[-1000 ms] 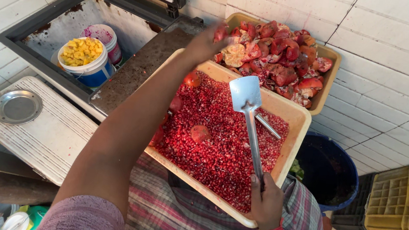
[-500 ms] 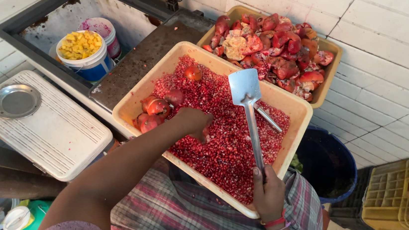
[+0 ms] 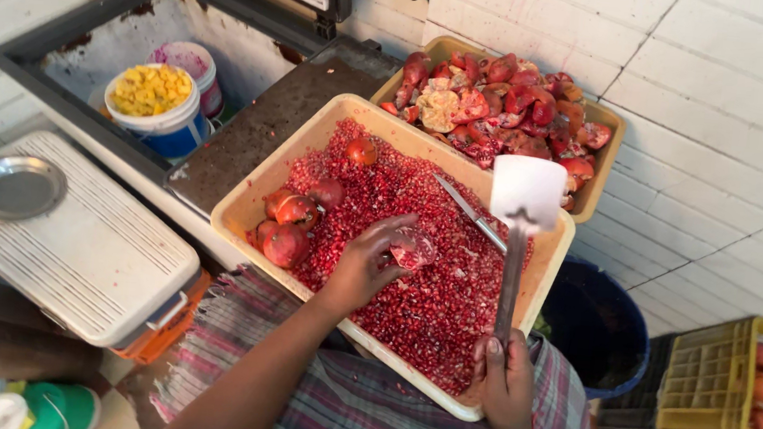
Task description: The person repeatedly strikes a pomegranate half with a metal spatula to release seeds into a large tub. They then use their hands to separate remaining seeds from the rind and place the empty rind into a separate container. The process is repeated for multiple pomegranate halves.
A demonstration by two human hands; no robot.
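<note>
While the left hand (image 3: 360, 267) cups a pomegranate piece (image 3: 413, 247) over the tray (image 3: 242, 210) middle, fingers curled on its rind, the right hand (image 3: 505, 385) grips a spatula (image 3: 526, 193) handle. Juicy, brittle, slippery; best held by the rind.

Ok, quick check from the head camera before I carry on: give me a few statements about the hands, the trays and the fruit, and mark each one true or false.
1. The left hand holds a pomegranate piece over the seed tray. True.
2. The right hand is empty. False: it grips the handle of a metal spatula, blade up.
3. A knife lies on the seeds in the tray. True.
4. The far tray is full of loose seeds. False: it holds emptied peels.
5. Whole pomegranates sit at the tray's left corner. True.
6. The white bucket holds red seeds. False: its contents are yellow.
</note>
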